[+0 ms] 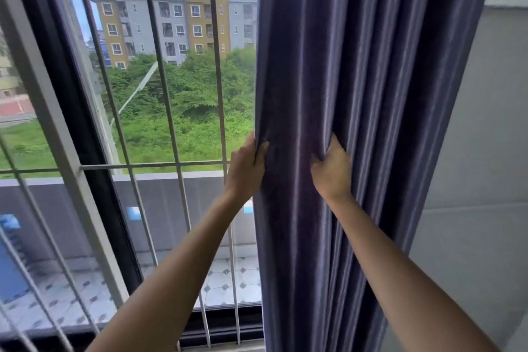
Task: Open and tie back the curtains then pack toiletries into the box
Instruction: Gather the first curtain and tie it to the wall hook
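Observation:
A blue-purple curtain (371, 71) hangs bunched in folds at the right side of the window. My left hand (245, 168) pinches the curtain's left edge between thumb and fingers. A little to the right, my right hand (333, 171) has its fingers dug into a fold of the same curtain. Both arms reach up from the bottom of the view. No tie-back, toiletries or box are in sight.
The window (128, 94) with white metal bars (148, 165) and a dark frame (85, 128) fills the left, with a tiled balcony beyond. A grey-white wall (480, 151) stands to the right of the curtain.

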The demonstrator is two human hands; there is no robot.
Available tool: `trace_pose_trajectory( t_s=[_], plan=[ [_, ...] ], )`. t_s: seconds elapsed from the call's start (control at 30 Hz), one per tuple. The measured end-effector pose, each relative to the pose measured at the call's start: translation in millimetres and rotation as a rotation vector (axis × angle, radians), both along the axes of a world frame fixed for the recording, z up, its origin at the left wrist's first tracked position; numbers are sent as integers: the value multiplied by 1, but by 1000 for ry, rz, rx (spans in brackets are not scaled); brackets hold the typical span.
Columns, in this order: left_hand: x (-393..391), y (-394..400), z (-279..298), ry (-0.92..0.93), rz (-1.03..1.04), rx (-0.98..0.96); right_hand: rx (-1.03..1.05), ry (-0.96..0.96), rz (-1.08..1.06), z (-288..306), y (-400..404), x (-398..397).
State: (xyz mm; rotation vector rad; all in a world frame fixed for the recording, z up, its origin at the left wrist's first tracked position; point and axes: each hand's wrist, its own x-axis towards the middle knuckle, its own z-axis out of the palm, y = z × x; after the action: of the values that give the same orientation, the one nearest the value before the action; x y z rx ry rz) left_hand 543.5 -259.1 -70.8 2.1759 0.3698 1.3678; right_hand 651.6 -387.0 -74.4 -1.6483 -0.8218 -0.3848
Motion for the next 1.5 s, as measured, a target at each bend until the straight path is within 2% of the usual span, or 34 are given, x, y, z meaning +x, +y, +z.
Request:
trace_pose_trajectory(
  t_s=[0.1,0.27,0.5,0.67,0.73,0.97,1.37,1.5],
  plan=[
    [3,-1,-11,22,-46,1,-34,-56,-116,-21,1,-3],
    [3,-11,-47,171,-41,-88,-152,-56,-170,-56,2,-16],
    [-1,-14,-60,136,-185,-204,-363,3,-235,-134,0,-31],
    [-3,-13,-64,63,-331,-426,-629,14,-250,-184,-1,-52],
    [-1,-10,-67,41,-352,-454,-676,-17,-237,-191,-1,-64],
    [0,-17,-59,135,-371,-431,-794,-264,-324,-185,15,-95],
    [7,-23,-52,311,-264,-252,-782,-314,-377,-197,17,-88],
    [4,-23,-54,280,-196,-205,-793,-303,-378,-192,12,-82]
  ],
)
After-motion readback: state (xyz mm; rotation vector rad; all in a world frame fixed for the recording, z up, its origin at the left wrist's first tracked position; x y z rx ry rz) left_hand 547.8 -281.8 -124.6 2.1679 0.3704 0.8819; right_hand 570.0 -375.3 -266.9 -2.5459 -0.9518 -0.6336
